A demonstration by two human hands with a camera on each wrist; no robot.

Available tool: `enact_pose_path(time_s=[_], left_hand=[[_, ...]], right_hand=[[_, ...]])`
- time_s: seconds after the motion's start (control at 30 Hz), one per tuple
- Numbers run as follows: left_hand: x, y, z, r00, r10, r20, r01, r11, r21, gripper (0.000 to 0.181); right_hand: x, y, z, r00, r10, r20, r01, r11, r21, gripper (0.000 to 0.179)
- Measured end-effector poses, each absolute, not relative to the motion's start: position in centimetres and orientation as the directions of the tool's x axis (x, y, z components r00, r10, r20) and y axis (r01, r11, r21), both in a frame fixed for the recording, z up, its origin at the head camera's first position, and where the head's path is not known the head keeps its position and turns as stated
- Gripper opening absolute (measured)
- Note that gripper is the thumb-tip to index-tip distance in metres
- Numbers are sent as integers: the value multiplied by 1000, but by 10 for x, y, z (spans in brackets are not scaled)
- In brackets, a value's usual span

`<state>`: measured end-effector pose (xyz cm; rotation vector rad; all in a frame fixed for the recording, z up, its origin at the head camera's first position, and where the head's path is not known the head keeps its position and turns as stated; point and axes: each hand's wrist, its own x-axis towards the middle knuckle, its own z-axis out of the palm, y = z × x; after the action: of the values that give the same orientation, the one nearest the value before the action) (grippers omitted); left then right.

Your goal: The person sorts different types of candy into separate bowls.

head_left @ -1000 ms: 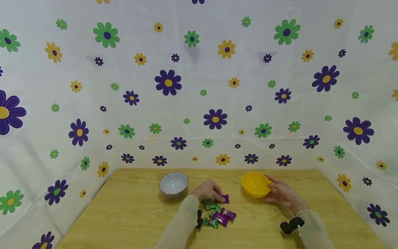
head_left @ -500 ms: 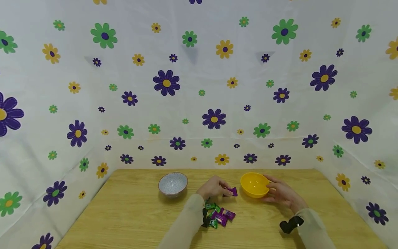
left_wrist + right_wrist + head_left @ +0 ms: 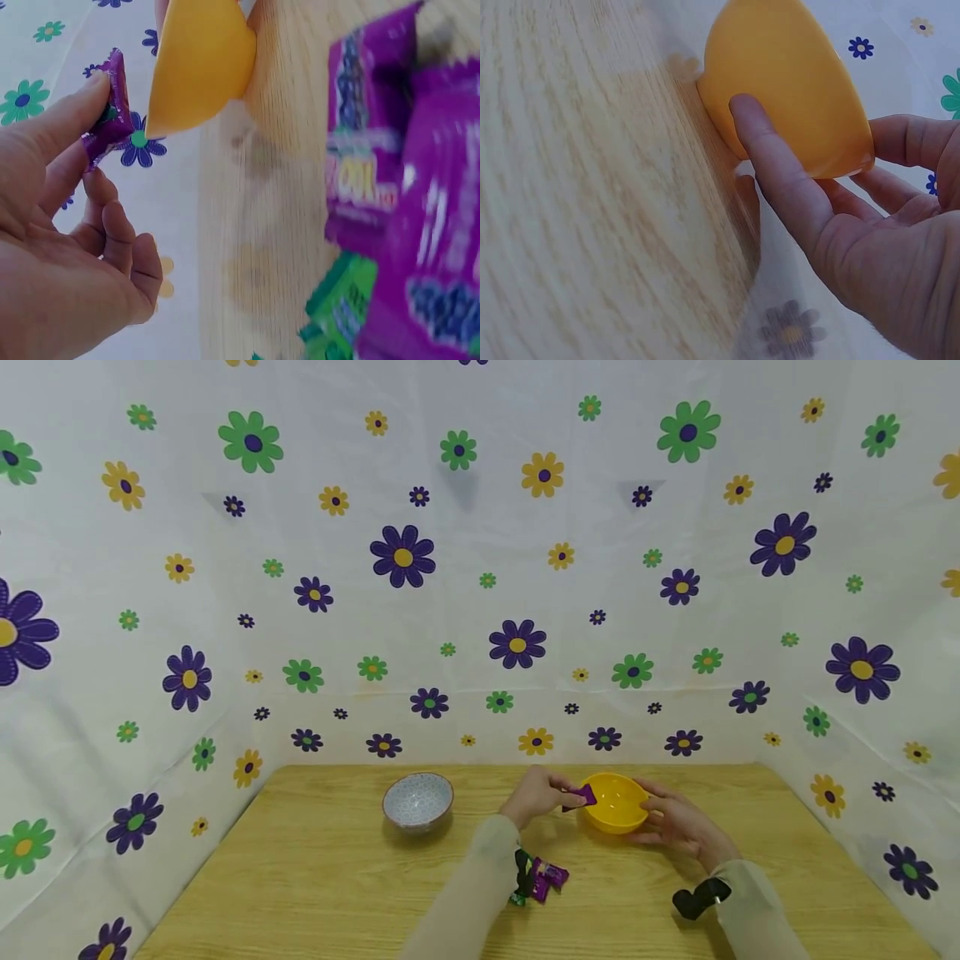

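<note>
My left hand [image 3: 534, 797] pinches a purple-wrapped candy [image 3: 588, 794] between thumb and fingers, at the left rim of the yellow bowl [image 3: 619, 811]. In the left wrist view the candy [image 3: 112, 124] is beside the bowl's outer wall [image 3: 199, 67], with a small gap showing between them. My right hand [image 3: 684, 828] holds the yellow bowl from the right side. In the right wrist view a digit lies along the bowl's outside [image 3: 795, 82] and other fingers are at its rim. The visible inside of the bowl shows no candy.
Purple candies [image 3: 553, 874] and green candies [image 3: 345, 307] lie in a small pile on the wooden table [image 3: 322, 877], partly hidden by my left wrist strap. A patterned grey bowl [image 3: 417, 802] with a reddish rim stands to the left. Flower-printed cloth [image 3: 465, 610] surrounds the table.
My left hand has lifted the purple candy from beside the pile and carried it right, to the yellow bowl's rim. My right hand and the bowl have stayed in place.
</note>
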<state>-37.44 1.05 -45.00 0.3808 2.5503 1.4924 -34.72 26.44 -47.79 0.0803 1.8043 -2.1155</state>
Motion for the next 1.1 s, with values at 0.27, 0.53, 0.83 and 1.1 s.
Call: enact_pose_path(time_s=[0.27, 0.53, 0.83, 1.1], left_hand=[[-372, 21, -453, -953, 302, -19, 124, 447, 886, 14], [-373, 25, -459, -964, 267, -8, 104, 402, 910, 15], [-375, 16, -463, -967, 254, 12, 116, 400, 909, 27], [-378, -2, -470, -952, 305, 16, 136, 375, 917, 25]], right_hand=[[-346, 263, -475, -935, -235, -267, 302, -127, -945, 63], [-347, 263, -475, -931, -251, -264, 303, -132, -944, 63], [-342, 264, -476, -932, -261, -252, 294, -135, -946, 63], [-342, 264, -476, -931, -259, -258, 304, -158, -939, 63]])
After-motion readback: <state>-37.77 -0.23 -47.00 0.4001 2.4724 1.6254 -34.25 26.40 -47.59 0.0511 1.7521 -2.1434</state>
